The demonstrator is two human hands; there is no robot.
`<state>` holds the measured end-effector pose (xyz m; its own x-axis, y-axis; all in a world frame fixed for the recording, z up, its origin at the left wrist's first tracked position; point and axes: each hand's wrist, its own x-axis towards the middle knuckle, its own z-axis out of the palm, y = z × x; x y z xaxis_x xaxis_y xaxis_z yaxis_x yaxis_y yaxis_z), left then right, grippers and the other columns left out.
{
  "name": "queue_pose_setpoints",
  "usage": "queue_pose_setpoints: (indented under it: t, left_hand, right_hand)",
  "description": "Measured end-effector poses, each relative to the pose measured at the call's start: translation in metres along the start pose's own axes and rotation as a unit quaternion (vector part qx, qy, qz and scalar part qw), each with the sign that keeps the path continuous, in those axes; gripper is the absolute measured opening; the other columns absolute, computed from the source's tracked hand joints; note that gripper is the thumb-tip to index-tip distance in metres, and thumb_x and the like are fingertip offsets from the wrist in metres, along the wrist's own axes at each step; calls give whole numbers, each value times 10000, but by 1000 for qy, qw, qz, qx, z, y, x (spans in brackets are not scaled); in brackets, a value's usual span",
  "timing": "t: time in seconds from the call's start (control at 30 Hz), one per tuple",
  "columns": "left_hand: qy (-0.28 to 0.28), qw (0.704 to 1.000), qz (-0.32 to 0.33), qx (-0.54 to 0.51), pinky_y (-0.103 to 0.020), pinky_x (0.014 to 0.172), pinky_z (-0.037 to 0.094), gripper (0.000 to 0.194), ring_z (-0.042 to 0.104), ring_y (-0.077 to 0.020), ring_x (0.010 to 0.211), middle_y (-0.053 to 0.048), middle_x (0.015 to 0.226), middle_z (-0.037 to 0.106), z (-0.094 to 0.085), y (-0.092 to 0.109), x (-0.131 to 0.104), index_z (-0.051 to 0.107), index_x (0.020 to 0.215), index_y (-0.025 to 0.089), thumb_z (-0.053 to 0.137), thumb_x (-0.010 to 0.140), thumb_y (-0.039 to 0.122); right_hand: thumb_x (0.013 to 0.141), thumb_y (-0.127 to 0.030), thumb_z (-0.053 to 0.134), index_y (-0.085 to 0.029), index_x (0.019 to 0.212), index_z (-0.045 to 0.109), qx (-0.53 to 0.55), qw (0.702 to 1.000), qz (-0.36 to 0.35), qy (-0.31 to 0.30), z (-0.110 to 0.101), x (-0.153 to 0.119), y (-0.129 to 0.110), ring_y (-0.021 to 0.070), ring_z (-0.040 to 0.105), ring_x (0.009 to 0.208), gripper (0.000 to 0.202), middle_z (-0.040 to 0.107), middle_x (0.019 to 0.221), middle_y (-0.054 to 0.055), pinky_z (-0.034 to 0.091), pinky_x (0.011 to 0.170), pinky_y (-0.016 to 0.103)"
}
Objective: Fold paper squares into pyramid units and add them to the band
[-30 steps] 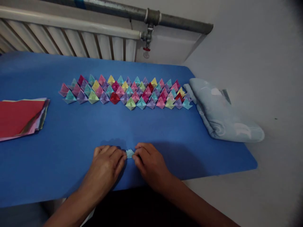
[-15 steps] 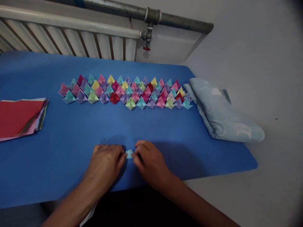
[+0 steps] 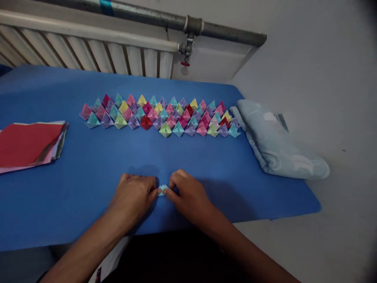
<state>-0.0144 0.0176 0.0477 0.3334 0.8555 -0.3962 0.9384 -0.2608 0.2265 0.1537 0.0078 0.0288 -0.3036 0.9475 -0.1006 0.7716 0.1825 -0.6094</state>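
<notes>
A small light-blue folded paper piece (image 3: 163, 189) with a pointed upper edge is held low over the blue table, close to its front edge. My left hand (image 3: 134, 195) pinches its left side between thumb and curled fingers. On its right side, my right hand (image 3: 188, 194) grips it with the thumb across the front. Only the middle of the paper shows; the fingers cover both ends. Beyond the hands, several folded paper boats (image 3: 146, 122) in pink, teal, purple, yellow, green and red stand in close rows.
At the left lies a stack of coloured paper sheets (image 3: 29, 144), red on top. A folded pale-blue blanket (image 3: 279, 145) rests on the right side of the blue table (image 3: 97, 165). Behind the table are a white radiator (image 3: 114, 59) and a metal pipe (image 3: 229, 35).
The view has shifted slightly, so things at the left appear farther right. Both thumbs have moved inward over the paper, and less of it shows between them.
</notes>
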Motion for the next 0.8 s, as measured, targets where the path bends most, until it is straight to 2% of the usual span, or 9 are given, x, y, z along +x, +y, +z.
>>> queue_pose_setpoints:
  t: [0.17,0.3,0.4,0.5,0.67,0.8]
  left_hand:
    - [-22,1000,15,-11,-430,826,363,257,650,-259,848,-43,815,710,-3,-5,4,634,850,204,448,929,363]
    - [-83,996,37,-18,-369,772,384,226,637,-215,752,-15,758,699,-15,-11,13,645,845,221,487,890,377]
    - [-117,992,46,-23,-301,640,363,172,608,-191,696,-10,741,689,-22,-15,21,652,814,226,543,830,358]
    - [-130,990,46,-27,-275,574,330,148,575,-169,650,3,719,671,-24,-18,27,650,785,235,576,786,363]
    - [-155,987,36,-29,-256,512,294,146,513,-138,560,27,624,609,-29,-16,34,625,720,235,611,746,378]
    - [-173,984,23,-20,-255,517,294,153,502,-142,569,27,606,579,-36,-10,37,609,684,229,654,702,374]
  right_hand:
    - [829,-221,646,-179,772,550,-59,998,-3,-38,-3,6,-7,142,495,730,119,556,843,9,319,619,264]
    - [827,-210,644,-177,779,550,-66,997,-11,-43,-4,7,-7,140,490,750,110,537,850,1,318,634,262]
    - [821,-189,649,-178,766,541,-33,998,-25,-38,-5,7,-3,123,484,737,122,518,836,-15,329,660,257]
    - [794,-139,663,-180,756,536,10,998,-36,-42,-8,9,1,108,476,719,139,506,833,-28,343,671,247]
    - [724,-2,648,-179,747,540,111,990,-46,-80,-15,13,13,79,463,660,208,502,834,-43,377,646,213]
    - [700,43,613,-175,730,537,151,983,-48,-93,-16,16,18,77,471,660,233,501,828,-42,387,630,205]
